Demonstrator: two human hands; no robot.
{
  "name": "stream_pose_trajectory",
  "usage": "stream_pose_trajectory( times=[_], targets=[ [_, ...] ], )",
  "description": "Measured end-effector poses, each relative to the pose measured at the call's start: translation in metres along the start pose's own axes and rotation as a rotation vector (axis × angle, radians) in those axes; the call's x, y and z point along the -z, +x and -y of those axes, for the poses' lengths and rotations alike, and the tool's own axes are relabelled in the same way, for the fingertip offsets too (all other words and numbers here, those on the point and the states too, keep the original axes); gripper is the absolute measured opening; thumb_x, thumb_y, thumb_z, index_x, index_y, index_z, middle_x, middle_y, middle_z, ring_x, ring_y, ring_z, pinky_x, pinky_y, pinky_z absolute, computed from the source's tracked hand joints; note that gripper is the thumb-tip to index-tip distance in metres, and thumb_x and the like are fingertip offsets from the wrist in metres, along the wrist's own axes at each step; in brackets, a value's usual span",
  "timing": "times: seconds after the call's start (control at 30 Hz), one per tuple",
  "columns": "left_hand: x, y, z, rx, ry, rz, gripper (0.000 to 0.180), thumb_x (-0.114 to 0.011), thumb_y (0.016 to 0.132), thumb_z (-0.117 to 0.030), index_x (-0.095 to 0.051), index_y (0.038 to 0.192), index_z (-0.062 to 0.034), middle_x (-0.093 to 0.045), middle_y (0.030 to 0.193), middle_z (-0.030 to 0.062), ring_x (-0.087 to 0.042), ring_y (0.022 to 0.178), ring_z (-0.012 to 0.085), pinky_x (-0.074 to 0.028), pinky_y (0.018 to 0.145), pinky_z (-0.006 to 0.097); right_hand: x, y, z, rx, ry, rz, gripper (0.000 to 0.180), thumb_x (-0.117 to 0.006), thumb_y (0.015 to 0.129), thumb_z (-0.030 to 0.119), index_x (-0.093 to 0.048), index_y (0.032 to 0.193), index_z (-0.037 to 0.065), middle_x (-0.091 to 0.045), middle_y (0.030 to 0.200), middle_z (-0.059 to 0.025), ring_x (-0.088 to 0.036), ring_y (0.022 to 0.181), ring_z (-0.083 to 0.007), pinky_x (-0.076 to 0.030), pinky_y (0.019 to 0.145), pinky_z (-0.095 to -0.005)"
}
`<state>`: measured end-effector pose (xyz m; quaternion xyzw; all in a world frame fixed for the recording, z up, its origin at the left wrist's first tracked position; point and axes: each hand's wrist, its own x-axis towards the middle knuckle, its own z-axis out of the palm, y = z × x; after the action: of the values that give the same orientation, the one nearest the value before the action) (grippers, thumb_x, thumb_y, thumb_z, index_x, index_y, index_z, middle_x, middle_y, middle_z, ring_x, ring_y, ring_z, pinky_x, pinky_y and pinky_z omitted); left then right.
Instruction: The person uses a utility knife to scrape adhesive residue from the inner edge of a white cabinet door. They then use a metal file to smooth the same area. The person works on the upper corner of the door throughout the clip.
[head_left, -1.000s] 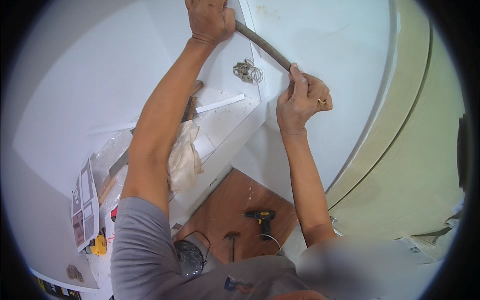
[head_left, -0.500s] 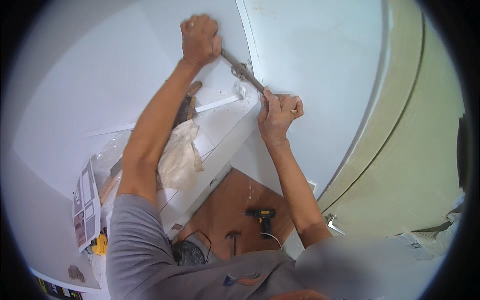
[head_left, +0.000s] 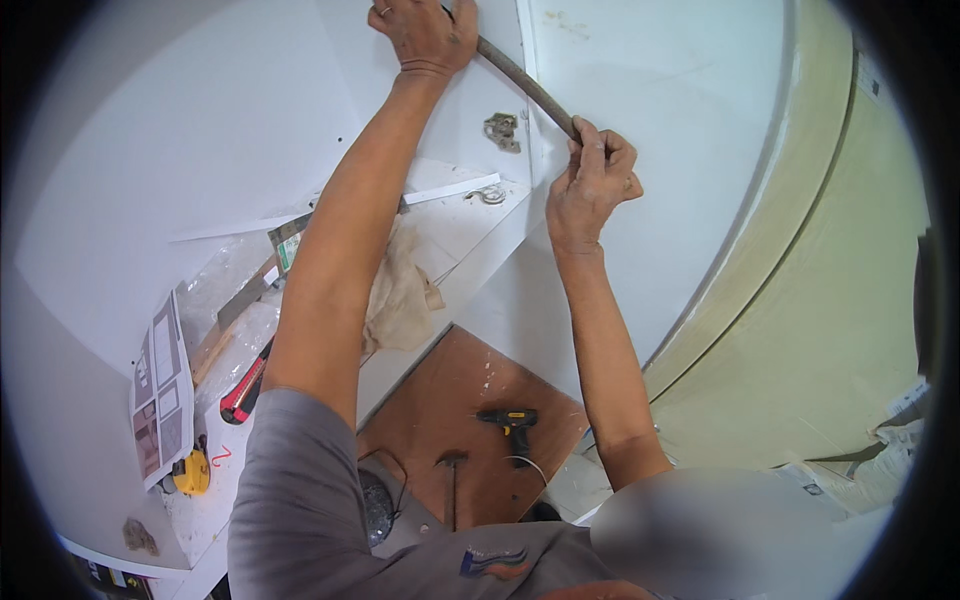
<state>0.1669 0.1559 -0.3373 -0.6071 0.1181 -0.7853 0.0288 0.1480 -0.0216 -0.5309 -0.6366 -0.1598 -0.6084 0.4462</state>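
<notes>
left hand (head_left: 425, 35): fingers curled tight around rod (head_left: 525, 87) top end | right hand (head_left: 590, 185): fingers wrapped round its lower end | rod: slanting between both fists, against white panel (head_left: 650, 110), above hinge (head_left: 502, 131)

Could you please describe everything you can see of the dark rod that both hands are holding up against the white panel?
The rod is thin, round and dull grey-brown, possibly metal or old hose. It slants down from upper left to lower right across the white panel. The left hand grips its upper end, the right hand its lower end.
</notes>
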Motion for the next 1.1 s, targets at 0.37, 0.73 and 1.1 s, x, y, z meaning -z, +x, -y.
stream_pose_trajectory(
  times=[0.37,0.73,1.1],
  targets=[
    [-0.020,-0.007,0.019,0.549,-0.160,0.027,0.031,-0.066,0.089,-0.016,-0.058,0.110,0.0050,-0.058,0.108,0.0249,-0.055,0.103,0.0404,-0.045,0.094,0.050,0.007,-0.010,-0.012,0.036,-0.080,-0.086,0.042,-0.076,0.081,-0.003,-0.078,0.118,0.017,-0.063,0.103,0.0027,-0.054,0.102,-0.0153,-0.028,0.091,-0.0365],
    [-0.025,-0.008,0.019,0.361,-0.142,0.019,0.020,-0.060,0.090,-0.013,-0.055,0.099,0.0039,-0.059,0.097,0.0259,-0.056,0.094,0.0435,-0.045,0.088,0.052,0.001,-0.019,-0.030,0.193,-0.205,-0.179,0.040,-0.075,0.079,-0.003,-0.080,0.114,0.017,-0.059,0.087,0.0083,-0.053,0.089,-0.0118,-0.024,0.089,-0.0342],
    [-0.015,-0.017,0.005,0.656,-0.204,0.122,0.019,-0.059,0.085,-0.015,-0.058,0.095,0.0002,-0.063,0.099,0.0194,-0.060,0.098,0.0384,-0.046,0.090,0.049,0.004,-0.022,-0.035,0.183,-0.198,-0.131,0.039,-0.072,0.082,-0.005,-0.079,0.114,0.015,-0.056,0.084,0.0069,-0.053,0.090,-0.0124,-0.026,0.090,-0.0359]
  ],
)
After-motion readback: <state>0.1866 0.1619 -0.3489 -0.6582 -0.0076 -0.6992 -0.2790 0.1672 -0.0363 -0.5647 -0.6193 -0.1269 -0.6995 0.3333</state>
